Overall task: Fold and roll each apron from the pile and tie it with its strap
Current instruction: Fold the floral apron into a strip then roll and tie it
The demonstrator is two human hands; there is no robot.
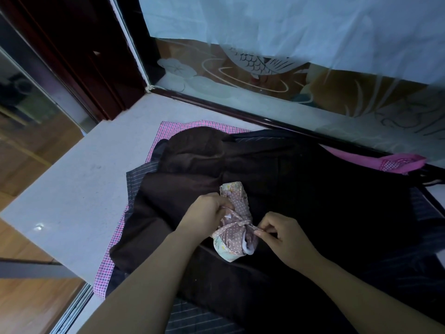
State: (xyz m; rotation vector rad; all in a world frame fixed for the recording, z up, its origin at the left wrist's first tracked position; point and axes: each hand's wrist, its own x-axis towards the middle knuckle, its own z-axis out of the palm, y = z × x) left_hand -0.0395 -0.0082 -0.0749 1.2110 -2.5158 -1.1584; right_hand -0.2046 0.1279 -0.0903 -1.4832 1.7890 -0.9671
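Apron roll (240, 208) lies in the middle of the dark pile (277, 165) on the counter (84, 184). My left hand (207, 213) curls round the roll's left side and grips it. My right hand (281, 235), knuckles up, pinches the strap (240, 224) end just right of the roll, and the strap crosses over the roll.

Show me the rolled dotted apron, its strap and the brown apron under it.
rolled dotted apron (239, 206), head view, on its dotted middle.
strap (244, 222), head view, where it crosses the roll.
brown apron (192, 160), head view, on its bare upper part.
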